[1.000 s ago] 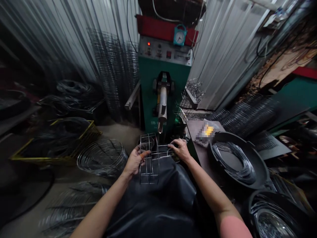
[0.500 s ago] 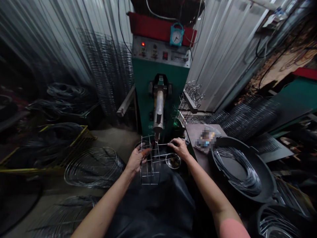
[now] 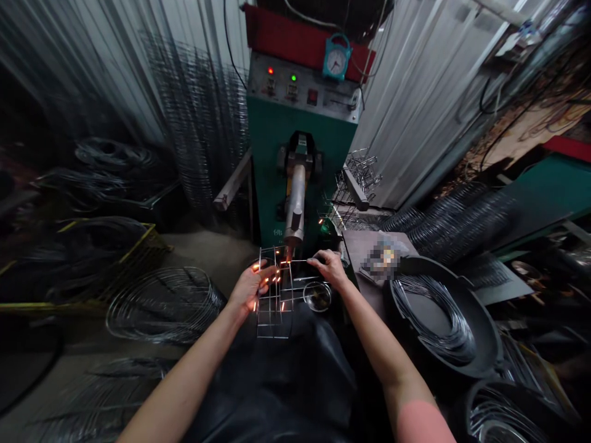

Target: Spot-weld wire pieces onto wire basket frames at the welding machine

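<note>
Workshop bay lined with a corrugated metal wall (image 3: 418, 104). Centre: green spot-welding machine (image 3: 295, 132), with a wall clock (image 3: 336, 60) above its control panel (image 3: 302, 86), on which a red and a green lamp are lit. Left: sheets of wire mesh (image 3: 198, 117) stand against the wall, and a large coil of wire (image 3: 166, 304) lies on the floor (image 3: 221, 255) beside a yellow crate (image 3: 108, 258). Right: a table (image 3: 357, 246) carries a black pan (image 3: 438, 320) holding coiled wire (image 3: 436, 317) and a pixelated packet (image 3: 381, 259). A stack of wire racks (image 3: 360, 175) sits just beside the machine.

Foreground: the person wears a black apron (image 3: 272, 381). A rectangular wire frame (image 3: 274, 295) is held upright in front of the apron, its upper part at the tip of the machine's electrode (image 3: 294, 209). Sparks (image 3: 277, 278) fly across the frame.

Left hand (image 3: 252, 289): grip closed on the frame's near side. Right hand (image 3: 329, 269): grip closed on a horizontal wire of the frame, just above a small steel bowl (image 3: 317, 296).
</note>
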`<state>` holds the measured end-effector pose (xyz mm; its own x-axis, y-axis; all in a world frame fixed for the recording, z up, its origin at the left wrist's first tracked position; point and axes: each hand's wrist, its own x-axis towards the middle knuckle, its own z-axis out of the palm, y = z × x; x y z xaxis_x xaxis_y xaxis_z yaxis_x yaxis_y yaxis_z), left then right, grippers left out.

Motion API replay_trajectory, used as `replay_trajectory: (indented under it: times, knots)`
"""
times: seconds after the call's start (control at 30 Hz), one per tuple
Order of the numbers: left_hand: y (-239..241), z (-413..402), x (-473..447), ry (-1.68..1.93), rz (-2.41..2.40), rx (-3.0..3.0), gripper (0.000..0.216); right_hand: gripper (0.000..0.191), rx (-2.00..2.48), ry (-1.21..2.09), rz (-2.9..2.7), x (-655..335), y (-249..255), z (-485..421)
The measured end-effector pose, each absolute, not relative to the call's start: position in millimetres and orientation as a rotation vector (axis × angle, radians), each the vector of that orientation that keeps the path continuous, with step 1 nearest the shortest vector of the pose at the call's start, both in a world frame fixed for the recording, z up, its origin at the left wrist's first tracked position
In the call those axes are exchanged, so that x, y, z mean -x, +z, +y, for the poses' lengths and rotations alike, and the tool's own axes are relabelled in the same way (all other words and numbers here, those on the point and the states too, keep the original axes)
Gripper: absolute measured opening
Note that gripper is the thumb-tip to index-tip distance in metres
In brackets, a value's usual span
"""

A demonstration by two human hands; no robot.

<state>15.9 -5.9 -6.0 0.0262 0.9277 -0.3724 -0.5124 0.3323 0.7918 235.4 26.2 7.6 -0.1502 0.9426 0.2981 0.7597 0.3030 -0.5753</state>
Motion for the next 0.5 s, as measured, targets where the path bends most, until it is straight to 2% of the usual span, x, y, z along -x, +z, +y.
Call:
replay_trajectory:
  times: [0.1, 0.23, 0.5]
  knots:
    - [-6.4, -5.6, -15.7, 1.190, 1.016, -0.518, 0.054, 0.022, 1.493, 0.312, -2.009, -237.0, 11.3, 16.0]
    - [-2.7, -6.8, -16.9, 1.212, 1.020, -0.526, 0.055, 0.027, 1.442, 0.206, -2.049, -250.8, 7.2, -1.8]
    - [-3.1, -8.9, -21.0, 1.288, 0.991, -0.520, 0.062, 0.030, 1.464, 0.386, -1.778, -253.8, -6.3, 1.9]
